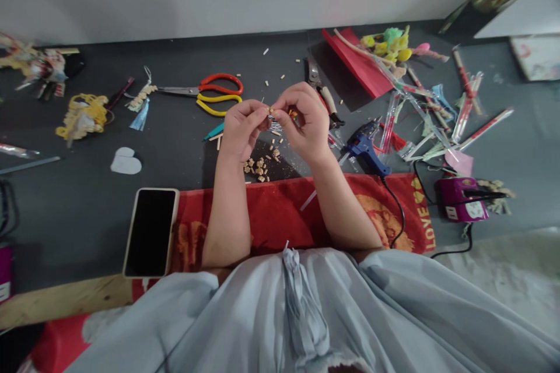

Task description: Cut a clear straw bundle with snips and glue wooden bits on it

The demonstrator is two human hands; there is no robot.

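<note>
My left hand (242, 128) and my right hand (305, 119) meet above the dark tabletop (175, 128), fingertips pinched together. Between them sits a tiny tan bead-like piece (270, 111), with a thin striped strand (275, 125) hanging just below it. Both hands are closed in a pinch on this small work. Directly under the hands lies a heap of small tan cut pieces (261, 166). My forearms rest on a red towel (280, 210) at the table's near edge.
Red and yellow scissors (214, 93) lie behind my left hand, pliers (321, 90) and a blue glue gun (365, 148) beside my right. A phone (151, 232) lies face up at the left. Wrapped sticks and red paper (359, 67) clutter the right; a purple device (461, 198) sits there.
</note>
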